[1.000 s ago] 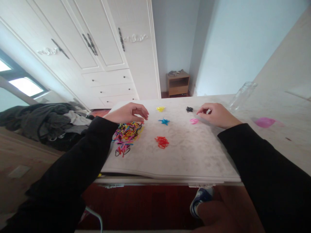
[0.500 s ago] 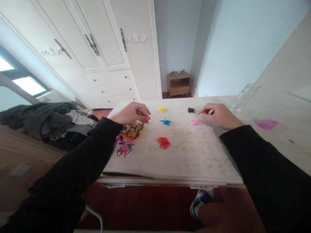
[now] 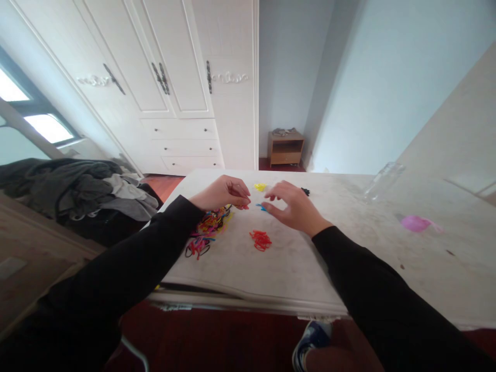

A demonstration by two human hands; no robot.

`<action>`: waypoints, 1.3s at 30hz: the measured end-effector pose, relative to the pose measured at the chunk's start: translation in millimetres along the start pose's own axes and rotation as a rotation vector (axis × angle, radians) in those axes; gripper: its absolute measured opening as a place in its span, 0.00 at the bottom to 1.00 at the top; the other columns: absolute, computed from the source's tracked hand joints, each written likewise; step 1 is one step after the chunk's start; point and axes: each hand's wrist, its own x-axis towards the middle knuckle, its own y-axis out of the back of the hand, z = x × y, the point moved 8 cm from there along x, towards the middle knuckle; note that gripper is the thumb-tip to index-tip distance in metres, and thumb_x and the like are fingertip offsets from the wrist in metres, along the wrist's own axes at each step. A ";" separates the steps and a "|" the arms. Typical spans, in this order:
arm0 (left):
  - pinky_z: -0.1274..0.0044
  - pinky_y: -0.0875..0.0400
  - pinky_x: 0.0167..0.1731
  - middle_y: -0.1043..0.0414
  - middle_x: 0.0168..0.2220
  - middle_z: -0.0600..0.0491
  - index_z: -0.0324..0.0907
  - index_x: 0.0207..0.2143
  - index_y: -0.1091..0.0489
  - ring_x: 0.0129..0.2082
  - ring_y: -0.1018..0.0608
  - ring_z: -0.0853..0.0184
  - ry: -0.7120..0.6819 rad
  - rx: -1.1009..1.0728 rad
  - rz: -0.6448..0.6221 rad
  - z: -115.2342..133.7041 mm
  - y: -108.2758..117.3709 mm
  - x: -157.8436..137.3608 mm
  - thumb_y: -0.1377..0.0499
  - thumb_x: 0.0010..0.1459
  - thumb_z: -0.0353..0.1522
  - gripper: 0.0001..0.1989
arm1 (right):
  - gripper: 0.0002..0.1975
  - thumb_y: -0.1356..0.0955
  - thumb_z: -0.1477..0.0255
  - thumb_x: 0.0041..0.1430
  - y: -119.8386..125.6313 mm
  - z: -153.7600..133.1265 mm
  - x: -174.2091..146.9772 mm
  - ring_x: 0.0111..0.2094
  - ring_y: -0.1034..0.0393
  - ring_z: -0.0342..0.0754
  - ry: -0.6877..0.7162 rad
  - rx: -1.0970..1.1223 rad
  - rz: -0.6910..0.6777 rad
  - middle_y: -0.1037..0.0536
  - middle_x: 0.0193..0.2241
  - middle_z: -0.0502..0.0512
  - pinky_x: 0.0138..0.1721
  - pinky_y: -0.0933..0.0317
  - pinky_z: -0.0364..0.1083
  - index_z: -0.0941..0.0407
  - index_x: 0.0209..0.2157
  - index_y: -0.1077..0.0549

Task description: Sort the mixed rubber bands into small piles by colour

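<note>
My left hand [image 3: 225,194] pinches a red rubber band [image 3: 244,206] just off the table, beside a heap of mixed-colour rubber bands [image 3: 213,223]. Over the middle of the table is my right hand [image 3: 296,209], its thumb and fingers apart with nothing visible between them. It partly covers the blue rubber bands [image 3: 262,207] and hides the pink ones. Yellow rubber bands [image 3: 259,187] lie farther back between both hands. Black rubber bands [image 3: 305,191] show just behind my right hand. Closer to me is a pile of red rubber bands [image 3: 260,241].
On the right of the pale table [image 3: 287,274] lie a clear glass bottle [image 3: 383,182] on its side and a pink balloon-like item [image 3: 415,223]. Dark clothes [image 3: 89,188] are heaped at the left. A white wardrobe [image 3: 232,129] and a small wooden cabinet [image 3: 287,147] stand beyond.
My right hand has moved left from beside the black and pink piles to near my left hand. My left hand still pinches red rubber, slightly farther right. The view has shifted a little.
</note>
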 end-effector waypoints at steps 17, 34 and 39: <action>0.77 0.20 0.31 0.18 0.28 0.50 0.38 0.32 0.25 0.28 0.17 0.68 0.010 0.003 -0.017 -2.6 -5.4 -1.9 0.24 0.47 0.36 0.16 | 0.04 0.30 0.76 0.58 -24.8 7.9 5.0 0.28 0.30 0.44 -0.223 0.375 0.061 0.23 0.26 0.50 0.35 0.37 0.45 0.56 0.29 0.25; 0.76 0.18 0.31 0.21 0.26 0.53 0.38 0.32 0.28 0.27 0.16 0.66 0.022 0.009 0.114 -5.2 3.1 -1.3 0.22 0.42 0.38 0.22 | 0.05 0.24 0.73 0.48 -56.1 -3.4 -15.0 0.21 0.36 0.39 -0.412 0.821 -0.540 0.25 0.18 0.48 0.25 0.46 0.41 0.60 0.28 0.19; 0.76 0.18 0.30 0.21 0.26 0.53 0.38 0.30 0.28 0.29 0.15 0.65 0.019 0.011 0.094 -4.9 -2.4 -2.0 0.22 0.42 0.38 0.21 | 0.06 0.24 0.72 0.47 -53.3 0.3 -11.6 0.20 0.42 0.37 -0.395 0.745 -0.434 0.34 0.16 0.41 0.23 0.51 0.41 0.59 0.27 0.21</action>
